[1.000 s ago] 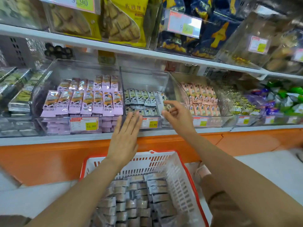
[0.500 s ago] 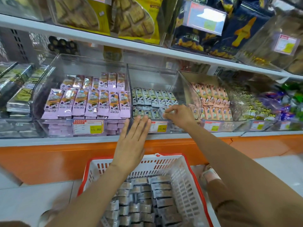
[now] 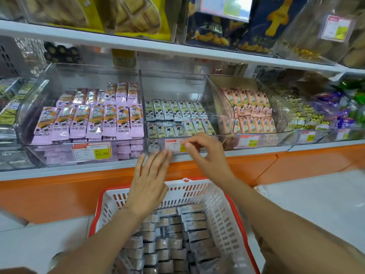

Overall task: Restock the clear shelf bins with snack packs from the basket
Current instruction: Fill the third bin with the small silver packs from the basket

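Snack packs point(image 3: 177, 117) in middle bin point(image 3: 173, 86), right hand point(image 3: 205, 155) drawn back out, loosely curled, empty, left hand point(image 3: 150, 182) still flat

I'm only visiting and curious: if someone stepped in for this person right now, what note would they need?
Left hand: open, flat, fingertips by the front of the middle bin.
Right hand: loosely curled, apparently empty, before the bin's price tag.
Basket: below the shelf, holding many grey packs.
Done: shelved packs fill two rows in the bin.
Left: room behind them; carry up the basket's packs.
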`<action>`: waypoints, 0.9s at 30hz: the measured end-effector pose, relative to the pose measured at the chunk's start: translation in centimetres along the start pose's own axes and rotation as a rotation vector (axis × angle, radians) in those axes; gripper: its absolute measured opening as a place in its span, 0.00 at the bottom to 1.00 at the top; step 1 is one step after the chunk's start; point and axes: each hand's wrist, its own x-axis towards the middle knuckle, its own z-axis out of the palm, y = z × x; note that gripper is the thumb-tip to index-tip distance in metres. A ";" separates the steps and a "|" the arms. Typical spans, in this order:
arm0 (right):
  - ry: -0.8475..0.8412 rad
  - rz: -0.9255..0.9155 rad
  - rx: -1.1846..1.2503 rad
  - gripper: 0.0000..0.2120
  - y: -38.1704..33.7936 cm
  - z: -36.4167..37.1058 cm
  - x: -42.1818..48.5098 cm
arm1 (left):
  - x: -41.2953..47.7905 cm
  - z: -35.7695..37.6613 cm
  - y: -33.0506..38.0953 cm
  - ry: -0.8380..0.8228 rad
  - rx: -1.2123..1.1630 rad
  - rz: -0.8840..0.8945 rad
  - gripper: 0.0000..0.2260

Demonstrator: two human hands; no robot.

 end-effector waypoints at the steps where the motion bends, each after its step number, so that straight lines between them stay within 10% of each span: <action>1: -0.039 0.015 0.018 0.09 0.4 0.7 -1.2 | -0.7 0.5 0.1 -0.033 -0.018 0.004 0.39; 17: -0.501 0.652 -0.276 0.11 17.4 9.0 -14.8 | -5.6 9.8 -1.5 -0.538 0.017 -0.009 0.44; 27: -0.661 0.706 -0.436 0.28 21.6 12.3 -15.7 | -6.9 13.1 -1.0 -0.413 -0.052 -0.070 0.30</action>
